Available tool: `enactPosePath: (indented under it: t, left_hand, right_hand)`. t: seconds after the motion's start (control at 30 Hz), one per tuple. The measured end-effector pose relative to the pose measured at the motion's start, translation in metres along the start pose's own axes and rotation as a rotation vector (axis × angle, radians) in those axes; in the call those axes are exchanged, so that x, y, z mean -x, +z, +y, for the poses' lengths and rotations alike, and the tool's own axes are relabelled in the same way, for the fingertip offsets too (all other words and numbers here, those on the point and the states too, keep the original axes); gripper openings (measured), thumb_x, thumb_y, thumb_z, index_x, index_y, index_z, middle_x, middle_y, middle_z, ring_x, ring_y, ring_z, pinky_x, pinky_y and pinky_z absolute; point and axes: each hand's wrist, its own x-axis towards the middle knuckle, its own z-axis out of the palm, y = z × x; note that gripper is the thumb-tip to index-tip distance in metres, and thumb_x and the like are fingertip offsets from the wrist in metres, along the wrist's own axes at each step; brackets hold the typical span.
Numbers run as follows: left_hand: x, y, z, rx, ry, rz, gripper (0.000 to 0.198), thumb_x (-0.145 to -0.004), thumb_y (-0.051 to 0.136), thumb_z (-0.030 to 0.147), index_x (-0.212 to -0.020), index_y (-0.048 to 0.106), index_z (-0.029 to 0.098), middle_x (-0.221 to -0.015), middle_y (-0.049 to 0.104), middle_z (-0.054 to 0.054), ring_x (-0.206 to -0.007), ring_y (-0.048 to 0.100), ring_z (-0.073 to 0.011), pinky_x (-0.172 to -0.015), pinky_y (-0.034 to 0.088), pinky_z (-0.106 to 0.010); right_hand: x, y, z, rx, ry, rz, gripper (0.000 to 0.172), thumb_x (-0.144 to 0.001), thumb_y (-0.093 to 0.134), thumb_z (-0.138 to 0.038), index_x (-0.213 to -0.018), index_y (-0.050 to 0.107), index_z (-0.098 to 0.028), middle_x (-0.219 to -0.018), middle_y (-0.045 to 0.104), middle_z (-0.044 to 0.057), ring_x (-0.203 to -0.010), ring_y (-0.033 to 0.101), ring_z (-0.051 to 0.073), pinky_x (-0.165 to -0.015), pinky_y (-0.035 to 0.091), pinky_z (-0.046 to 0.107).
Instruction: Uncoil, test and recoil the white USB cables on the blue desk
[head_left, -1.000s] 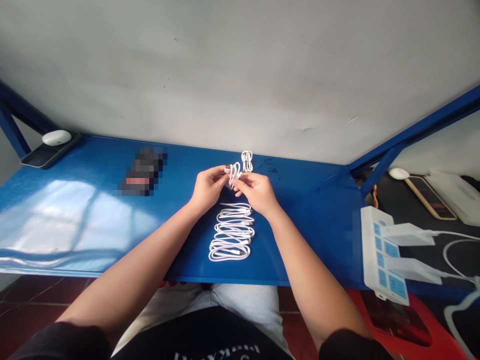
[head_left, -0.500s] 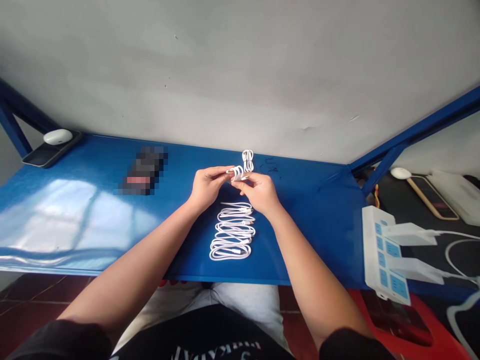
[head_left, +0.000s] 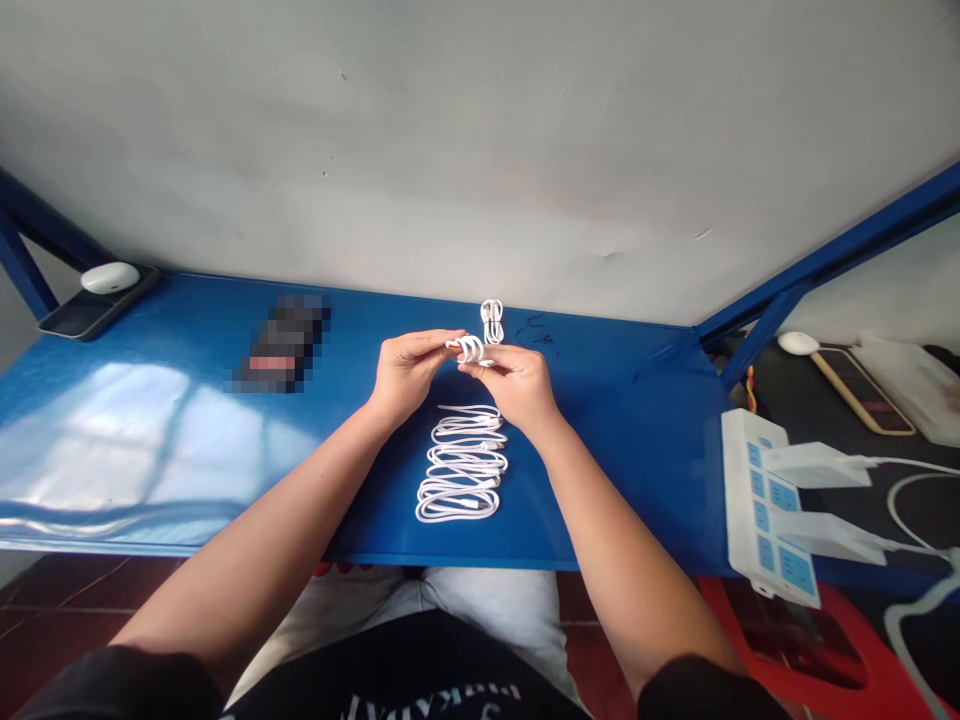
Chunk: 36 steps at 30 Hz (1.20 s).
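Note:
A coiled white cable is held up between my two hands above the blue table. My left hand pinches its left end, and my right hand grips it from the right. Parts of the coil are hidden by my fingers. Below my hands lies a row of several folded white cables, their metal plugs toward the right. Just beyond my hands, a bundled white cable rests near the wall.
On the left are a pixelated dark object and a black flat device with a white rounded case on it. At right, a white power strip holds two plugged-in chargers; a phone lies behind it.
Both hands still grip the coiled cable, which has turned slightly between the fingers. The whole view has shifted a little to the left.

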Motion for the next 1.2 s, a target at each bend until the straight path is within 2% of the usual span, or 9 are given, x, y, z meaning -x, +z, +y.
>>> enactPosePath:
  t: [0.27, 0.47, 0.63, 0.77, 0.87, 0.93, 1.0, 1.1, 1.2]
  left_hand:
    - [-0.001, 0.000, -0.002, -0.009, 0.137, -0.004, 0.016, -0.085, 0.077, 0.033, -0.098, 0.083, 0.027, -0.102, 0.081, -0.005, -0.095, 0.076, -0.0215, -0.089, 0.059, -0.035]
    - [-0.001, 0.001, 0.001, -0.047, 0.100, -0.004, 0.018, -0.084, 0.077, 0.038, -0.096, 0.083, 0.025, -0.100, 0.081, -0.007, -0.094, 0.075, -0.0224, -0.088, 0.059, -0.035]
    - [-0.001, 0.004, 0.000, -0.025, -0.087, -0.037, 0.025, -0.083, 0.077, 0.038, -0.098, 0.082, 0.019, -0.102, 0.080, -0.009, -0.094, 0.074, -0.0228, -0.085, 0.057, -0.033]
    - [0.002, 0.007, 0.000, 0.072, -0.357, -0.142, 0.039, -0.083, 0.076, 0.044, -0.110, 0.079, 0.015, -0.103, 0.078, -0.009, -0.083, 0.071, -0.0190, -0.074, 0.056, -0.029]
    - [0.003, 0.009, 0.003, 0.200, -0.529, -0.191, 0.041, -0.081, 0.079, 0.043, -0.111, 0.078, 0.015, -0.105, 0.077, -0.009, -0.084, 0.069, -0.0170, -0.077, 0.055, -0.029]
    - [0.003, 0.010, 0.006, 0.282, -0.619, -0.214, 0.042, -0.080, 0.080, 0.041, -0.112, 0.077, 0.015, -0.105, 0.077, -0.010, -0.087, 0.070, -0.0169, -0.082, 0.055, -0.030]
    - [0.003, 0.010, 0.009, 0.346, -0.676, -0.231, 0.043, -0.081, 0.078, 0.043, -0.114, 0.075, 0.015, -0.106, 0.076, -0.011, -0.091, 0.070, -0.0178, -0.086, 0.054, -0.032]
    - [0.004, 0.010, 0.013, 0.377, -0.676, -0.280, 0.047, -0.083, 0.077, 0.045, -0.120, 0.073, 0.016, -0.115, 0.074, -0.013, -0.102, 0.069, -0.0207, -0.092, 0.052, -0.035]
    - [0.005, 0.010, 0.015, 0.359, -0.638, -0.336, 0.053, -0.076, 0.084, 0.041, -0.121, 0.073, 0.016, -0.125, 0.071, -0.014, -0.108, 0.068, -0.0235, -0.094, 0.052, -0.036]
  right_hand:
    - [0.000, 0.000, 0.003, 0.069, -0.148, 0.039, 0.012, -0.081, 0.079, -0.026, -0.092, 0.083, -0.028, -0.097, 0.081, 0.001, -0.090, 0.075, 0.023, -0.084, 0.061, 0.038]
    - [-0.001, 0.001, 0.005, 0.049, -0.122, 0.039, 0.009, -0.080, 0.079, -0.028, -0.088, 0.082, -0.027, -0.095, 0.080, 0.001, -0.090, 0.074, 0.022, -0.084, 0.061, 0.037]
    - [-0.004, 0.000, 0.006, -0.065, 0.029, -0.007, 0.014, -0.078, 0.080, -0.034, -0.086, 0.080, -0.022, -0.099, 0.076, 0.005, -0.090, 0.069, 0.020, -0.081, 0.058, 0.034]
    - [-0.006, -0.003, 0.005, -0.153, 0.259, -0.042, 0.030, -0.072, 0.084, -0.042, -0.087, 0.078, -0.017, -0.082, 0.072, 0.004, -0.068, 0.058, 0.013, -0.064, 0.050, 0.028]
    - [-0.007, -0.007, 0.002, -0.197, 0.416, -0.048, 0.037, -0.067, 0.086, -0.046, -0.084, 0.076, -0.015, -0.075, 0.068, 0.002, -0.058, 0.048, 0.009, -0.053, 0.039, 0.024]
    - [-0.007, -0.010, 0.000, -0.206, 0.465, -0.048, 0.037, -0.065, 0.087, -0.046, -0.082, 0.075, -0.015, -0.074, 0.067, 0.001, -0.056, 0.044, 0.007, -0.050, 0.035, 0.023]
    - [-0.008, -0.013, 0.000, -0.217, 0.481, -0.045, 0.037, -0.065, 0.087, -0.045, -0.082, 0.074, -0.014, -0.070, 0.064, 0.000, -0.054, 0.043, 0.006, -0.048, 0.033, 0.023]
    - [-0.010, -0.016, 0.003, -0.208, 0.472, -0.031, 0.037, -0.065, 0.088, -0.043, -0.084, 0.075, -0.014, -0.061, 0.060, -0.002, -0.050, 0.044, 0.006, -0.047, 0.035, 0.022]
    - [-0.012, -0.018, 0.008, -0.213, 0.459, -0.008, 0.039, -0.062, 0.091, -0.041, -0.086, 0.077, -0.015, -0.067, 0.068, 0.000, -0.053, 0.053, 0.008, -0.050, 0.044, 0.022]
